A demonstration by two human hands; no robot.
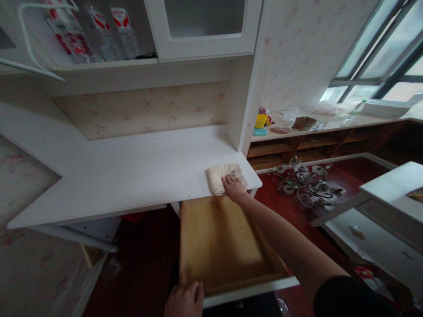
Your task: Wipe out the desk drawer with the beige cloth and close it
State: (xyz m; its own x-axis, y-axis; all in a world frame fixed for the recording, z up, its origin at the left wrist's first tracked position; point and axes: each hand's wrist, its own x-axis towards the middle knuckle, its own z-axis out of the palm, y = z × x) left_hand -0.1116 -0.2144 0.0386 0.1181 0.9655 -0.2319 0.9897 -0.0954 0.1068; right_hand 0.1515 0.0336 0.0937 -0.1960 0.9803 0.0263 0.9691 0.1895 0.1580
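A folded cream towel (216,178) with dark lettering lies on the white desktop (142,171), close to its front right corner. My right hand (234,188) reaches over the drawer and rests on top of the towel, fingers laid along the cloth; its thumb is hard to make out. Below the desk edge, a wooden drawer (224,246) is pulled out, with nothing seen inside. My left hand (185,300) is at the drawer's front left corner, its fingers curled around the edge and partly cut off by the frame.
Plastic bottles (124,33) stand in the cabinet above the desk. To the right, a low wooden shelf (297,143) bears a yellow container (261,120) and other items. A chandelier (310,182) lies on the red floor, near a white cabinet (370,224).
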